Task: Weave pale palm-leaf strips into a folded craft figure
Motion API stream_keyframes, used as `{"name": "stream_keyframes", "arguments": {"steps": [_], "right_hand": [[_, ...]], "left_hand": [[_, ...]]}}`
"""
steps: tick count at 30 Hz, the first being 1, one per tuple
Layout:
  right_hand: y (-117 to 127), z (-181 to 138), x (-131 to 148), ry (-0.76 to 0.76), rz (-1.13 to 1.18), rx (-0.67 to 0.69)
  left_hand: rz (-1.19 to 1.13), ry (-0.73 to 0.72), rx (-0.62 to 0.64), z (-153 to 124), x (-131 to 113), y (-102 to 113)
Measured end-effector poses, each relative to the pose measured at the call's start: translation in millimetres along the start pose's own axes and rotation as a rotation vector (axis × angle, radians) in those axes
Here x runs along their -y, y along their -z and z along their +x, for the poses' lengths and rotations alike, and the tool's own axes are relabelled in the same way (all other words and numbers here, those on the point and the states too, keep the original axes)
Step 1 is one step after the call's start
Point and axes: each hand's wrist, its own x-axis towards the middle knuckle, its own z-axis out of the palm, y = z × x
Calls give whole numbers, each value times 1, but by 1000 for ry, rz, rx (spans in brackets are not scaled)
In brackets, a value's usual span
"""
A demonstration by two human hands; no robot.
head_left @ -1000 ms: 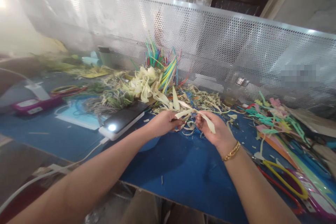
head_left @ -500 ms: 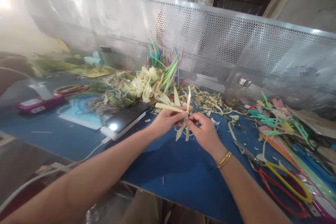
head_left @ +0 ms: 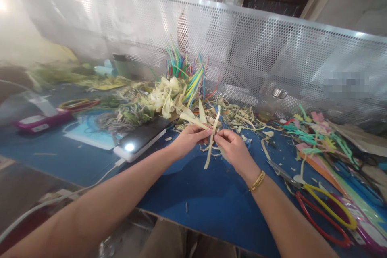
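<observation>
My left hand (head_left: 188,140) and my right hand (head_left: 234,149) meet above the blue table (head_left: 211,197), both pinching a small bundle of pale yellow leaf strips (head_left: 208,129). The strips cross between my fingertips. One end sticks up and left, another hangs down toward the table. A gold bracelet (head_left: 257,181) sits on my right wrist. Just behind my hands lies a heap of cut pale strips (head_left: 232,117).
A phone (head_left: 142,137) with its light on lies left of my hands, cabled. Scissors with red and yellow handles (head_left: 320,205) lie at the right. Coloured straws (head_left: 184,72) stand at the back before a perforated metal screen (head_left: 242,52). Coloured paper pieces (head_left: 317,137) lie far right.
My right hand has moved left to meet my left hand. The strips, first stretched flat between the hands, now cross, with ends pointing up and down.
</observation>
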Motion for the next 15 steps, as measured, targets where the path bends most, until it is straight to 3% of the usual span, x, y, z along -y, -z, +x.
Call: {"name": "stream_keyframes", "arguments": {"steps": [3,7,15], "right_hand": [[3,-2,1,239,-426,-51],[4,-6,7,375,-774,-111],[9,-6,13,423,-874,-69]], "left_hand": [[222,-91,-23,1,-3,0],[410,-170,-6,3,-5,4],[575,-207,71,5,-5,11]]}}
